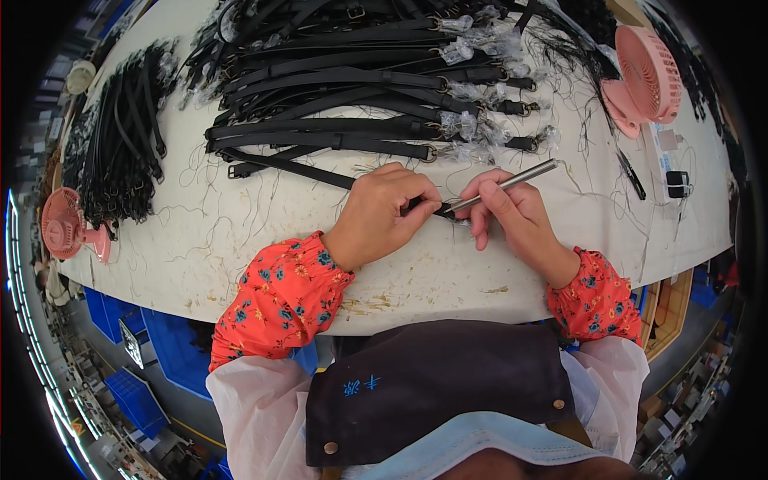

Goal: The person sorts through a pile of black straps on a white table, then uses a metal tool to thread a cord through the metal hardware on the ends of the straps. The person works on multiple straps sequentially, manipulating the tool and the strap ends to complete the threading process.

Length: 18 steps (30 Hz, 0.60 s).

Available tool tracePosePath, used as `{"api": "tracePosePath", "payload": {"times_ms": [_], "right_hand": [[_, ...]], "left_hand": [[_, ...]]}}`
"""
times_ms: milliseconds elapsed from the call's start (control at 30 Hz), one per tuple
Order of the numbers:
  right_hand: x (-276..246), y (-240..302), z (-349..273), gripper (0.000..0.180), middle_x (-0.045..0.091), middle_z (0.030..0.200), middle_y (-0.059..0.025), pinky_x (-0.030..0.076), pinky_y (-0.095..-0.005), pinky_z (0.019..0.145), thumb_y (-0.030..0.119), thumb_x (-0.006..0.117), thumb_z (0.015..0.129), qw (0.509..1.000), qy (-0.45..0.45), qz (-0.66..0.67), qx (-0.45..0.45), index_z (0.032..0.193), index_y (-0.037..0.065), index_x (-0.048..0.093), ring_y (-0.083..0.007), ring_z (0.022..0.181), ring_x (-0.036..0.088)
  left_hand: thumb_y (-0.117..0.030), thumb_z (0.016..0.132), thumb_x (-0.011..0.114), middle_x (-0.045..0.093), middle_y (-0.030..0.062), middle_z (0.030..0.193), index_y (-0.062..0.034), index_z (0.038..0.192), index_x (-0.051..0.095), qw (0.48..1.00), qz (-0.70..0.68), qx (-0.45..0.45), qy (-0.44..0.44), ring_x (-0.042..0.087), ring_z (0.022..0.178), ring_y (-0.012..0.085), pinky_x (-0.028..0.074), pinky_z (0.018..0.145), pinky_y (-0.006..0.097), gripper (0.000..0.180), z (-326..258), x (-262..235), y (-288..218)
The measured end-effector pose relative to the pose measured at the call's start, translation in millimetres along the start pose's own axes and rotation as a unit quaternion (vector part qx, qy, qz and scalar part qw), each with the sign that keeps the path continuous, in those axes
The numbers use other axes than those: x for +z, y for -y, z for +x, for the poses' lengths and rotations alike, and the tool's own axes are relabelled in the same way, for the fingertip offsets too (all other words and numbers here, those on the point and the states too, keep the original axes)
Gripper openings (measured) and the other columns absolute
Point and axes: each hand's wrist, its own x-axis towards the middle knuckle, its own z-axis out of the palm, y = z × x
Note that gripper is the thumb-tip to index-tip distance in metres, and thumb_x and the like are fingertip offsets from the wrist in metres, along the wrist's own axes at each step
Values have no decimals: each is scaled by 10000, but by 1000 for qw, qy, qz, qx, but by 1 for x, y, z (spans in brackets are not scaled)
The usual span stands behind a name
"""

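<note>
1. Far left edge of the white worktable (240,264): a small pink fan (68,224), unused, next to a heap of short black straps (120,144) lying loose.
2. Top centre: a wide spread of long black straps (336,88) laid in rows, many ends at the right already wrapped in clear film (468,124); judged as the finished or waiting stock, though which of the two cannot be told.
3. Centre, near the table's front edge: left hand (380,212) clenched around the end of one black strap (280,164), pinning it flat to the table, fingertips curled over the tip.
4. Just right of it: right hand (512,212) gripping a slim metal tool (504,184) pencil-fashion, point touching the strap end between the two hands; work on this piece judged under way, not finished.
5. Loose thread trimmings (216,208) scattered over the surface.
6. Far right: second pink fan (644,76), and a small black device (677,184) near the rim.
</note>
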Motion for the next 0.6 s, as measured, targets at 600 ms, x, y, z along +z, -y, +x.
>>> {"api": "tracePosePath", "payload": {"times_ms": [600], "right_hand": [[1, 1, 0, 427, 615, 782, -77, 513, -230, 598, 347, 462, 1076, 1000, 2, 8, 4, 1063, -53, 612, -116, 651, 621]], "left_hand": [[-36, 786, 764, 576, 31, 638, -72, 833, 724, 1000, 8, -8, 1, 474, 593, 159, 385, 541, 307, 72, 0, -1, -2]]}}
